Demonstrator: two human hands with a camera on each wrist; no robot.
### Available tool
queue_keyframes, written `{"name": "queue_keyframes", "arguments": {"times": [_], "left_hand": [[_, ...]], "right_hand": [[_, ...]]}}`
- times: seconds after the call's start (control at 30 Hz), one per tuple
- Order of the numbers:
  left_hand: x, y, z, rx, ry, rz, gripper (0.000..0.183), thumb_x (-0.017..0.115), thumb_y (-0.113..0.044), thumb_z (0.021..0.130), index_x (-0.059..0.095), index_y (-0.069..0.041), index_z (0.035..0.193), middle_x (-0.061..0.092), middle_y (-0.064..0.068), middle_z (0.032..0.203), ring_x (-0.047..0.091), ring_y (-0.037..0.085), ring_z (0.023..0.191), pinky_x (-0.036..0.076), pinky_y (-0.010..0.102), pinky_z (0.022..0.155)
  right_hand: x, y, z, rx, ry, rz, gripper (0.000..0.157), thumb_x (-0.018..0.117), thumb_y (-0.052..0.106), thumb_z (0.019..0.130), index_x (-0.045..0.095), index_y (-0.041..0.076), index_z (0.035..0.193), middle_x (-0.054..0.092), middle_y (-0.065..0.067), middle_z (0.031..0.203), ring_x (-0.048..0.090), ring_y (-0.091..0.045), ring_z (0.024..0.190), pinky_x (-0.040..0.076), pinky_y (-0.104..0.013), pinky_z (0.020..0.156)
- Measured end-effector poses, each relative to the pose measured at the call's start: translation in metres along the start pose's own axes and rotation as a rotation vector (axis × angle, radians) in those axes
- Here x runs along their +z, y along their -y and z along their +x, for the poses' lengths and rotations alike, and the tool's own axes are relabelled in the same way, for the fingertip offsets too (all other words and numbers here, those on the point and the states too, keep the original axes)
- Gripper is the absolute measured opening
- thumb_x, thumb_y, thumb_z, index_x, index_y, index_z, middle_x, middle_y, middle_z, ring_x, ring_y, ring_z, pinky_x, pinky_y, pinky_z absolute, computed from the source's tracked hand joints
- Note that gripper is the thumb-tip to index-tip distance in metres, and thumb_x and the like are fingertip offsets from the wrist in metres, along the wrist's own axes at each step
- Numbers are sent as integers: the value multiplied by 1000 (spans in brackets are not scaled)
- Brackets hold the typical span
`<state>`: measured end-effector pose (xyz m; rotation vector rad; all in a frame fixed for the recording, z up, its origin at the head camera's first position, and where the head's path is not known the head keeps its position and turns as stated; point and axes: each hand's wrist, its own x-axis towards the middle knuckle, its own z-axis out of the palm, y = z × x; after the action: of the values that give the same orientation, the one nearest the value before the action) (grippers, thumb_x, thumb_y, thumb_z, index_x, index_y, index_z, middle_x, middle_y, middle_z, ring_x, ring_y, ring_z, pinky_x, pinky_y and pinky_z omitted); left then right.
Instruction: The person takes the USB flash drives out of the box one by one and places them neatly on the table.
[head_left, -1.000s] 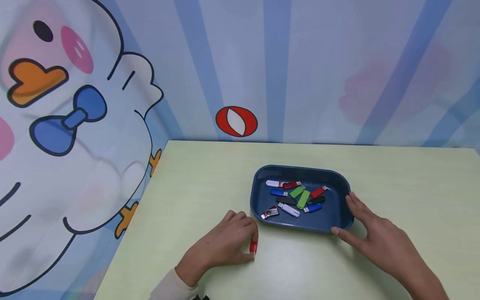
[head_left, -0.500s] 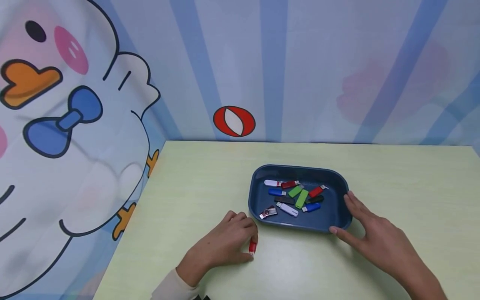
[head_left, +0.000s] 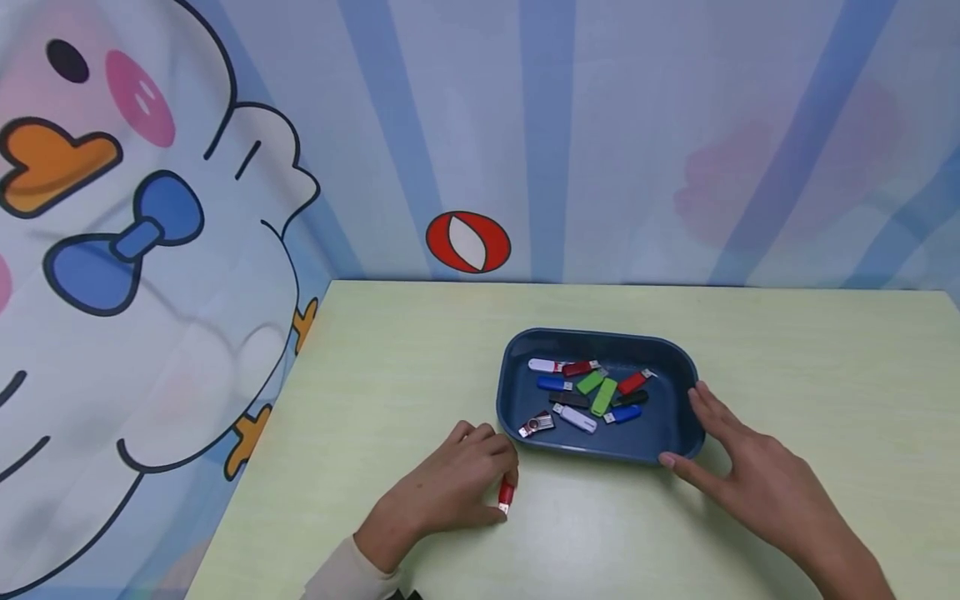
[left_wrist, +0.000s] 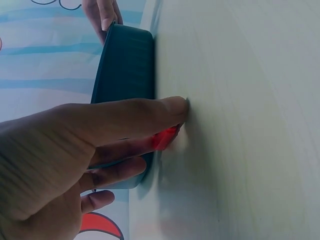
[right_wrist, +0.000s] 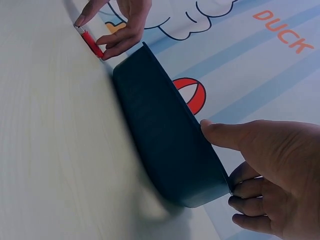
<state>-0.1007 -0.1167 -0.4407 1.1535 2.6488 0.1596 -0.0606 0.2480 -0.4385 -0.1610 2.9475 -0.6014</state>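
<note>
My left hand (head_left: pixel 450 487) pinches a red USB flash drive (head_left: pixel 506 495) between thumb and fingers, low over the table in front of the tray's left end. Its metal plug points toward the thumb in the right wrist view. In the left wrist view the thumb and fingers cover most of the drive. A dark blue tray (head_left: pixel 675 429) stands on the table with several flash drives in it, among them a green one (head_left: pixel 604 397), a white one (head_left: pixel 575 418) and a blue one (head_left: pixel 555 384). My right hand (head_left: pixel 768 483) rests fingers and thumb, fairly straight, on the tray's right-front corner rim.
The pale table (head_left: pixel 405 350) reaches back to a blue striped backdrop (head_left: pixel 637 142). At the left the backdrop carries a printed duck (head_left: pixel 202 358), and a red and white ball (head_left: pixel 468 242) is printed behind the tray.
The scene shifts slightly left as the head view moves. Both hands, the pinched flash drive and the tray hold almost still.
</note>
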Motion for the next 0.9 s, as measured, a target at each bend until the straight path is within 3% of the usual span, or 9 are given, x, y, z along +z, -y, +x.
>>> {"name": "queue_keyframes", "arguments": {"times": [0.6, 0.9], "left_hand": [[1, 1, -2, -16, 4, -27, 38, 94, -43, 80, 71, -28, 106, 65, -11, 112, 51, 11, 110, 41, 36, 104], [-3, 1, -4, 7, -34, -25, 41, 93, -45, 81, 70, -28, 109, 65, -10, 117, 52, 11, 113, 42, 35, 104]], "right_hand": [[1, 1, 0, 4, -2, -1, 108, 61, 77, 93, 31, 4, 165, 28, -20, 173, 58, -56, 131, 57, -65, 84], [0, 0, 1, 11, 4, 5, 108, 62, 77, 93, 30, 4, 166, 27, -20, 173, 59, -56, 130, 57, -64, 82]]}}
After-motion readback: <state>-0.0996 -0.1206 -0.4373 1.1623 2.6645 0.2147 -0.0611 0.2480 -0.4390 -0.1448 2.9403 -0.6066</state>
